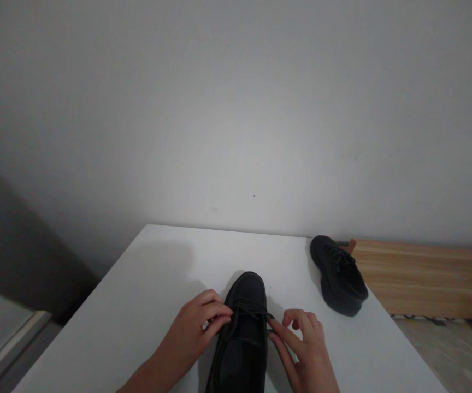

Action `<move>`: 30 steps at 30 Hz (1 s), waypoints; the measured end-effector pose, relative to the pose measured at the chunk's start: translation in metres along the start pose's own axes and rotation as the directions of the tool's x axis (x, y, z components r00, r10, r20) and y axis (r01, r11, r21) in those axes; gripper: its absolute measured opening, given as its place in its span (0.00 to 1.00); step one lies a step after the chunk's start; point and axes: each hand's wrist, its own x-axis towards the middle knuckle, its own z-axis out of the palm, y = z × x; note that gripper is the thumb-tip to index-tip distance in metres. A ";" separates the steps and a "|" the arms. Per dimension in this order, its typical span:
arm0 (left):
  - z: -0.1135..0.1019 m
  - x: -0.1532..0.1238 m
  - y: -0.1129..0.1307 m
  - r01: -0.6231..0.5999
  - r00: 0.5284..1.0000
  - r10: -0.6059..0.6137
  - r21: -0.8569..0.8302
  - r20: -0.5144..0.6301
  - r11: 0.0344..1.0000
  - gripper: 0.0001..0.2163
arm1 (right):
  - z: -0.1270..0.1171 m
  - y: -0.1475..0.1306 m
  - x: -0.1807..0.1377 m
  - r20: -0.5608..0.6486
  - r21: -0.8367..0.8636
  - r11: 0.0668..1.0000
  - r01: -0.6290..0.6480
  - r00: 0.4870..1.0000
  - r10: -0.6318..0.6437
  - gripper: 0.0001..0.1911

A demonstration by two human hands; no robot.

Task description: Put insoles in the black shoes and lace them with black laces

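Observation:
A black lace-up shoe (pixel 249 286) lies on the white table with its toe pointing away from me. A thin black shoelace (pixel 251 310) crosses its upper. My left hand (pixel 197 325) is at the shoe's left side, thumb and forefinger pinched at the lace beside the eyelet flap; the fingertips partly hide what they grip. On the right side, my right hand (pixel 304 346) pinches a dark strand of the lace between thumb and forefinger, its other fingers curled. The shoe's heel runs out of view at the bottom.
A second black lace-up shoe (pixel 338 275) stands near the right edge of the white table (pixel 154 262). Behind the table rises a pale wall (pixel 236 136). A wooden board (pixel 420 278) lies beyond the table's right edge. A pale ledge (pixel 10 346) is at the lower left.

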 end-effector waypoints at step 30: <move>0.014 0.006 0.044 -0.021 0.989 -0.028 0.318 0.148 0.948 0.12 | -0.004 -0.038 0.020 0.209 -0.053 0.997 0.051 0.977 -0.039 0.18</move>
